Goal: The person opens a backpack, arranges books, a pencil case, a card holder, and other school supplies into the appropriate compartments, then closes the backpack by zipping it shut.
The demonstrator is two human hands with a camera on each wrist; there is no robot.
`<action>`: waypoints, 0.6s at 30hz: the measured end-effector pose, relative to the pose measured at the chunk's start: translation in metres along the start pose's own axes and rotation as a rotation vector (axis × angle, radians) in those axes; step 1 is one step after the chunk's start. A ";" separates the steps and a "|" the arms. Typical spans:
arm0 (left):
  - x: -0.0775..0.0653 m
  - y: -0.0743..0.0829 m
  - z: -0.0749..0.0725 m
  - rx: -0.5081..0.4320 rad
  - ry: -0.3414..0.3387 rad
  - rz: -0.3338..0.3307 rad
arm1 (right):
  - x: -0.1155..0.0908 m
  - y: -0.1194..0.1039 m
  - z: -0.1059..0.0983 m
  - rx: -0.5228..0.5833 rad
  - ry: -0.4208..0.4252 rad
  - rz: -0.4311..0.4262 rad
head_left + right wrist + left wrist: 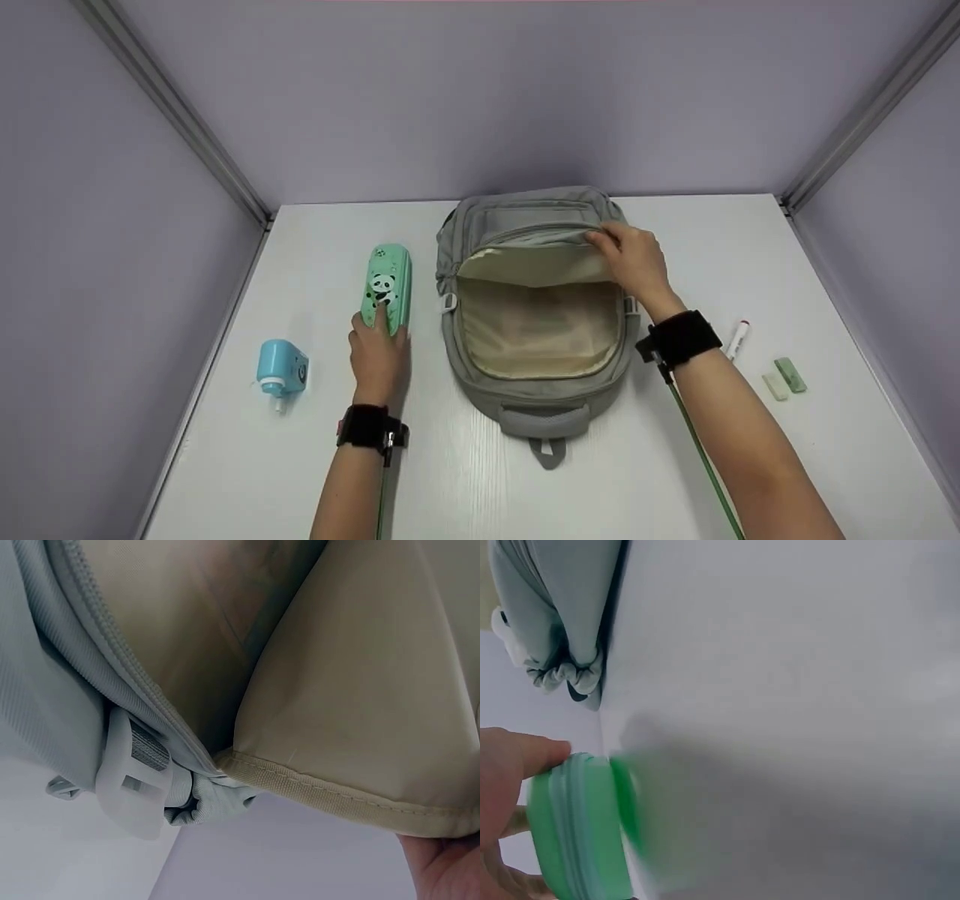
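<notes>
A grey backpack (480,390) lies on the white table with its front compartment open and the beige lining showing. My right hand (636,264) pinches the edge of its raised flap (536,264) at the upper right. In the right wrist view, fingers show at the flap's beige underside (360,712). Left of the backpack is a green pencil case (395,262) with a panda on its lid. My left hand (377,360) grips its near end, the index finger lying along the top. The left wrist view shows a thumb and fingers around the case's end (592,832).
On the left of the table stands a light blue bottle-like container (281,364) with a small spout. A white marker (739,339) with a red end and two small green blocks (790,374) lie near the right forearm. Walls enclose the table's back and sides.
</notes>
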State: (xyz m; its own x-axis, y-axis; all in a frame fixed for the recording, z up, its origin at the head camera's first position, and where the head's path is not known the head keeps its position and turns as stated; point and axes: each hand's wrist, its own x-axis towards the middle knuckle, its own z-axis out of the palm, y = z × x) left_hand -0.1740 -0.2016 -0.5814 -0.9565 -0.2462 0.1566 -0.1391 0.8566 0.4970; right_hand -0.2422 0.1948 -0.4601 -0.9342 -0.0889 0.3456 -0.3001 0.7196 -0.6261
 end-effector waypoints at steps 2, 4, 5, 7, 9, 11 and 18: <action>0.001 0.001 -0.002 -0.007 0.037 0.028 | 0.001 0.000 0.000 0.001 0.000 0.003; 0.003 0.003 -0.004 -0.013 0.081 0.056 | 0.001 0.000 0.000 -0.002 -0.001 0.009; 0.003 0.004 -0.006 -0.018 0.103 0.070 | 0.002 0.000 0.000 -0.004 -0.003 0.013; 0.005 0.008 -0.010 -0.031 0.149 0.097 | 0.002 0.000 0.000 -0.004 -0.007 0.023; 0.006 0.012 -0.015 -0.056 0.190 0.132 | 0.002 0.000 0.000 -0.004 -0.009 0.028; 0.007 0.018 -0.020 -0.084 0.227 0.176 | 0.002 0.000 0.000 0.000 -0.012 0.029; 0.004 0.051 -0.046 -0.243 0.315 0.320 | 0.003 0.001 -0.001 -0.001 -0.013 0.013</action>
State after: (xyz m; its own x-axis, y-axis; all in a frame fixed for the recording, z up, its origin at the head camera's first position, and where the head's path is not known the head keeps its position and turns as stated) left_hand -0.1729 -0.1800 -0.5161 -0.8126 -0.1456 0.5644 0.2477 0.7902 0.5605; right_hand -0.2450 0.1961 -0.4585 -0.9404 -0.0884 0.3284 -0.2879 0.7212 -0.6301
